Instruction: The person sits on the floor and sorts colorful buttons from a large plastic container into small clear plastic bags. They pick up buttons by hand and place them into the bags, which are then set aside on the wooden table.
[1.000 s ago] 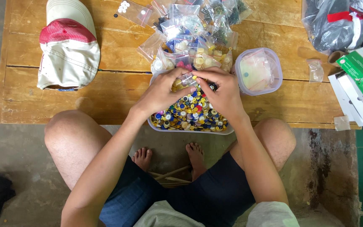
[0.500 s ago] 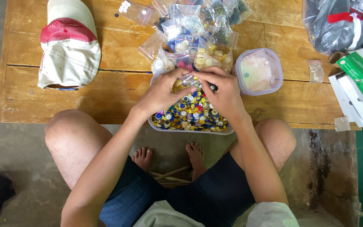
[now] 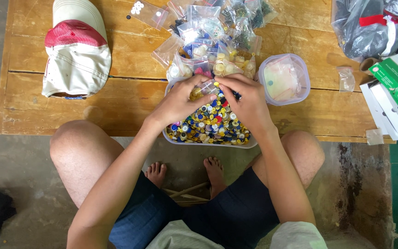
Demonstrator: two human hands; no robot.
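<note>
Wooden planks, worn and knotted, make up the worktop (image 3: 93, 103), whose near edge carries a shallow pale tray (image 3: 208, 144) heaped with small round buttons (image 3: 210, 127) in blue, yellow, red and white. Both hands meet above the tray's far side. The left hand (image 3: 180, 99) and the right hand (image 3: 247, 99) are curled knuckles-up, fingertips pinched together on a small clear bag (image 3: 206, 87) with yellowish buttons inside; most of the bag is hidden under the fingers, so its shape is hard to read. Forearms slant inward from bare knees, wrists bent down.

Behind the hands lies a loose pile of glossy zip bags (image 3: 217, 32), crinkled and overlapping, their contents only partly legible. Just right of the pile sits a rounded translucent tub (image 3: 300, 69) holding more clear packets. A soft cloth cap (image 3: 77, 55), cream with a red mesh panel, rests well to the left. Green-and-white boxes (image 3: 395, 87) are cut off at the right edge.
</note>
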